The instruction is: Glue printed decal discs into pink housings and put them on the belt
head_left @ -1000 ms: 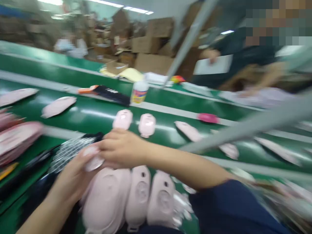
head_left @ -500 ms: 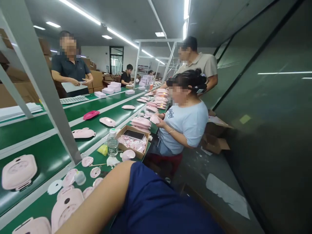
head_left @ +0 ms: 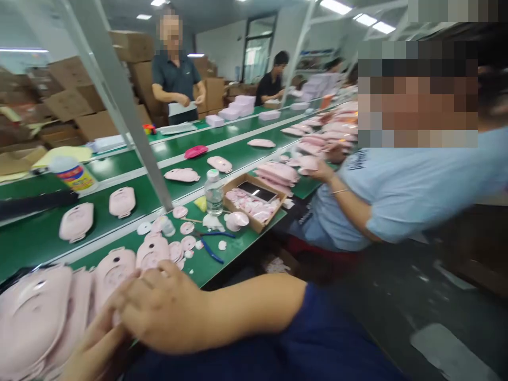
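Observation:
My right hand (head_left: pixel 162 309) is closed, its fingers bent over the fingers of my left hand (head_left: pixel 97 338) at the lower left. The left fingers are pressed against the right ones. A sliver of pink shows between them, but what they hold, if anything, is hidden. Just beyond the right fingers lies a pink plastic shell (head_left: pixel 153 251) with a round recess and a dark hole. Another pink shell (head_left: pixel 115 270) lies to its left, and a larger pink shell (head_left: pixel 32 312) rests on others beside my left hand.
Blue-handled pliers (head_left: pixel 210 248) lie among small round pink pieces. Behind them stand a water bottle (head_left: pixel 214 196) and a cardboard tray (head_left: pixel 260 225) with pink parts and a phone. A grey post (head_left: pixel 127 121) rises by the green belt. A co-worker (head_left: pixel 381 196) sits close at right.
My view has swung left and down. Both hands now show together at the lower left; before, only my right arm was in view. The pliers have come into sight.

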Tool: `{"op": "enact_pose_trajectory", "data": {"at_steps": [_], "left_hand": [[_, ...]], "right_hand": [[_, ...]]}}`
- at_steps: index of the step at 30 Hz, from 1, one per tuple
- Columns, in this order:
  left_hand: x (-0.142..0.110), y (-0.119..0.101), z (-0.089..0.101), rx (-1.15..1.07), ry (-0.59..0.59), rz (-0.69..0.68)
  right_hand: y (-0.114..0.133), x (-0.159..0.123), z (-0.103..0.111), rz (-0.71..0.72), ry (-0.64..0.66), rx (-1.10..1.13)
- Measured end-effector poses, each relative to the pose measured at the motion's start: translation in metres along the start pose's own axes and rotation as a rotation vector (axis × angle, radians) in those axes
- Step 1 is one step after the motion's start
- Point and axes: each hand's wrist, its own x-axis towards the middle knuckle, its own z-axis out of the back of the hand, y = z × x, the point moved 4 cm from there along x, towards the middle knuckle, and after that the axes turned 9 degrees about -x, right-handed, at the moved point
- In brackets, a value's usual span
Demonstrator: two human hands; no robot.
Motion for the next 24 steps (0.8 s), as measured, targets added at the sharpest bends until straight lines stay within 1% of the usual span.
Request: {"op": "enact_pose_trajectory", "data": {"at_steps": [1, 2, 4, 6, 7, 9, 11, 13, 16, 18, 20, 22, 23, 24], "left_hand": [[-0.003, 0.007, 0.007, 0.042, -0.030, 0.009], [-0.005, 0.014, 0.014, 0.070, -0.064, 0.022], [-0.005, 0.030, 0.021, 0.120, -0.074, 0.045], [-0.003, 0.045, 0.021, 0.208, 0.010, 0.052], [-0.002, 0.052, 0.019, 0.274, 0.080, 0.051], [0.002, 0.060, 0.013, 0.419, 0.232, 0.055], [0.007, 0.057, 0.012, 0.543, 0.329, 0.047], [0.013, 0.040, 0.015, 0.638, 0.336, -0.014], [0.021, -0.001, 0.025, 0.662, 0.241, -0.174], [0.023, -0.027, 0.030, 0.609, 0.188, -0.270], [0.023, -0.045, 0.033, 0.589, 0.143, -0.333], [0.021, -0.054, 0.035, 0.607, 0.109, -0.361], [0.020, -0.056, 0.036, 0.618, 0.100, -0.357], [0.018, -0.056, 0.038, 0.626, 0.090, -0.339]], "right_hand": [[-0.003, -0.008, -0.009, -0.057, -0.048, 0.181], [-0.006, -0.016, -0.021, -0.104, -0.058, 0.375], [-0.006, -0.031, -0.049, -0.163, -0.007, 0.733], [-0.005, -0.045, -0.072, -0.247, 0.012, 1.015], [-0.005, -0.052, -0.081, -0.299, 0.001, 1.113], [-0.008, -0.065, -0.094, -0.390, -0.037, 1.233], [-0.018, -0.076, -0.104, -0.471, -0.039, 1.252], [-0.033, -0.085, -0.119, -0.560, 0.046, 1.166], [-0.053, -0.089, -0.149, -0.654, 0.217, 1.000], [-0.060, -0.083, -0.170, -0.685, 0.277, 0.947], [-0.063, -0.072, -0.186, -0.703, 0.306, 0.892], [-0.067, -0.058, -0.191, -0.714, 0.305, 0.851], [-0.072, -0.051, -0.187, -0.712, 0.293, 0.843], [-0.078, -0.047, -0.178, -0.701, 0.275, 0.845]]}}
